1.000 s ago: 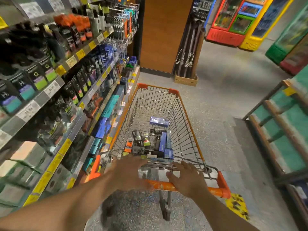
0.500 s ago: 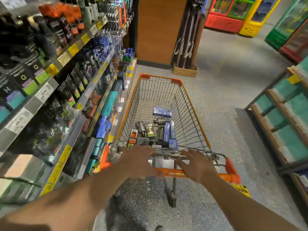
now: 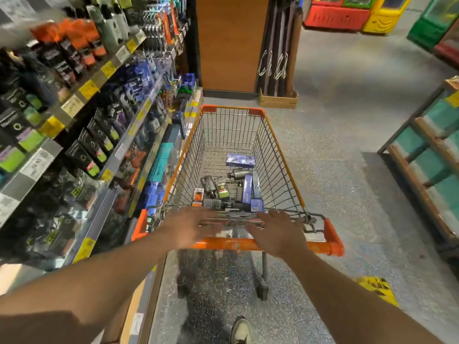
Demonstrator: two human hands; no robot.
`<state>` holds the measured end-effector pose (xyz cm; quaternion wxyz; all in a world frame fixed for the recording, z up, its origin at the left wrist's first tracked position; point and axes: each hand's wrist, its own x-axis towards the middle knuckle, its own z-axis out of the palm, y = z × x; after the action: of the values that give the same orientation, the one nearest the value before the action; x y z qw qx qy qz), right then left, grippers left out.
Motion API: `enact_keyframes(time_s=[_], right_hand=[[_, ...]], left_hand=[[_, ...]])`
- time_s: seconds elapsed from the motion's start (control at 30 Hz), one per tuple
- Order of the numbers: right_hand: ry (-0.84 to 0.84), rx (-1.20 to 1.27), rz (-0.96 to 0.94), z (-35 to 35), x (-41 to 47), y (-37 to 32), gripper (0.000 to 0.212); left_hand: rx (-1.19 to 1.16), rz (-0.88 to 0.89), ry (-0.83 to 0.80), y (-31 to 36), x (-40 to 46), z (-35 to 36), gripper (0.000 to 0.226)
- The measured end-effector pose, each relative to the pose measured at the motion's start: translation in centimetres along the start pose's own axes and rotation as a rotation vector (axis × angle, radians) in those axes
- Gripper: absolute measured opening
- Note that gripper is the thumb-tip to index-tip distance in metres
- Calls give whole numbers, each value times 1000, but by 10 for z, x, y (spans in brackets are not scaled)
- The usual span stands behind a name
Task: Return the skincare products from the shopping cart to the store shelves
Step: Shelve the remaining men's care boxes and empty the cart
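Observation:
A wire shopping cart point(image 3: 283, 160) with orange trim stands in the aisle right in front of me. In its basket lie several skincare products: a blue box point(image 3: 240, 160), dark bottles point(image 3: 210, 185), a green-labelled tube point(image 3: 222, 189) and upright blue boxes point(image 3: 248, 186). My left hand point(image 3: 191, 227) and my right hand point(image 3: 275, 232) are spread with straight fingers over the orange handle point(image 3: 320, 247) and the folded seat. Neither holds anything. The store shelves point(image 3: 109, 70) with skincare items run along the cart's left side.
A wooden pillar point(image 3: 231, 45) and a cardboard box point(image 3: 278, 101) of dark goods stand beyond the cart. Coloured freezers point(image 3: 335, 17) line the far side. A wooden rack point(image 3: 422, 150) is on the right, with grey floor between. My shoe point(image 3: 241, 331) shows below.
Both hands have let go of the handle and opened, moving forward over it. The cart has rolled a little ahead along the shelves.

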<state>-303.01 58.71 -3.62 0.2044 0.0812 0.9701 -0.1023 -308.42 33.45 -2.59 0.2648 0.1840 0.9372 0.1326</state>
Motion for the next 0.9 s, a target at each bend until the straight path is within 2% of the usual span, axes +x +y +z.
enact_keyframes(time_s=[0.07, 0.17, 0.27, 0.5, 0.8, 0.9], right_hand=[[-15, 4, -10, -6, 13, 0, 84], [-21, 6, -13, -14, 33, 2, 85], [1, 11, -13, -19, 50, 3, 80], [-22, 1, -60, -34, 94, 6, 87], [-34, -23, -74, -59, 151, -1, 85], [-31, -11, -44, -67, 172, -8, 85]], left_hand=[[-18, -21, 29, -6, 16, -2, 94], [-7, -57, 35, -9, 37, -7, 100], [20, -73, 47, -6, 50, -18, 73], [9, -27, 20, -24, 93, -38, 119], [25, -35, -12, -30, 143, -76, 132], [13, -35, -27, -35, 161, -91, 129]])
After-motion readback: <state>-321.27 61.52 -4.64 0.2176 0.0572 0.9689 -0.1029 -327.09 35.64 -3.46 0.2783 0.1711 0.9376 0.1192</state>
